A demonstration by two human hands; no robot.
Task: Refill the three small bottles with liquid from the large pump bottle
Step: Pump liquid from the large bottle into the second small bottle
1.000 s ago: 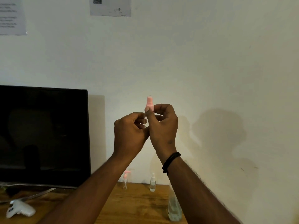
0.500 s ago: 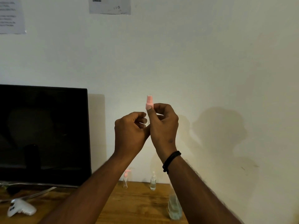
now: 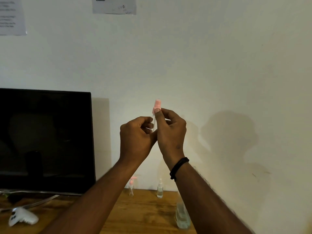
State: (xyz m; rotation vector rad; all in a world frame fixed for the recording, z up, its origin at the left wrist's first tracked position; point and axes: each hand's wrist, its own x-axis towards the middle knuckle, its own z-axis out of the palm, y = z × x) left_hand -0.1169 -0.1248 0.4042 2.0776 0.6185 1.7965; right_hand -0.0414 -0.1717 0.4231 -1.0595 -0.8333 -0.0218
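I hold a small clear bottle (image 3: 154, 123) up in front of the wall. My left hand (image 3: 136, 137) grips its body, mostly hiding it. The thumb and fingers of my right hand (image 3: 170, 130) pinch its pink spray cap (image 3: 157, 105) at the collar. On the wooden table (image 3: 143, 211) below stand a small bottle with a pink pump (image 3: 131, 186) and a small bottle with a white cap (image 3: 160, 189), both near the wall. The large clear bottle (image 3: 182, 215) stands closer, partly hidden behind my right forearm; its pump is not visible.
A black monitor (image 3: 45, 141) stands on the table at the left, with its stand legs in front. A white controller-like object (image 3: 22, 217) lies at the front left. Papers (image 3: 114, 5) are taped on the wall above.
Both hands have stayed in place. A bit more of the clear bottle neck shows under the pink cap than before.
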